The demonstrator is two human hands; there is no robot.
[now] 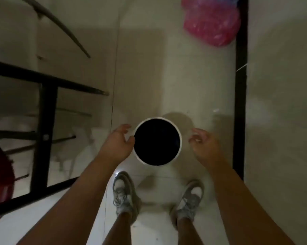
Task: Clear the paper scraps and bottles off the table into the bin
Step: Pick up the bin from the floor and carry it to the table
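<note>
A round white bin (180,138) with a dark inside stands on the pale tiled floor straight below me, just ahead of my feet. My left hand (118,142) is at the bin's left rim, its fingers spread and curled, touching or almost touching the edge. To the right of the bin, a short gap away, my right hand (204,145) is open with bent fingers and holds nothing. No paper scraps or bottles show in this view, and the bin's contents are lost in the dark.
A black metal table frame (48,110) with a glass top fills the left side. A red round object (0,175) sits under it at the far left. A pink plastic bag (211,23) lies on the floor at the top right, beside a black vertical strip (240,103).
</note>
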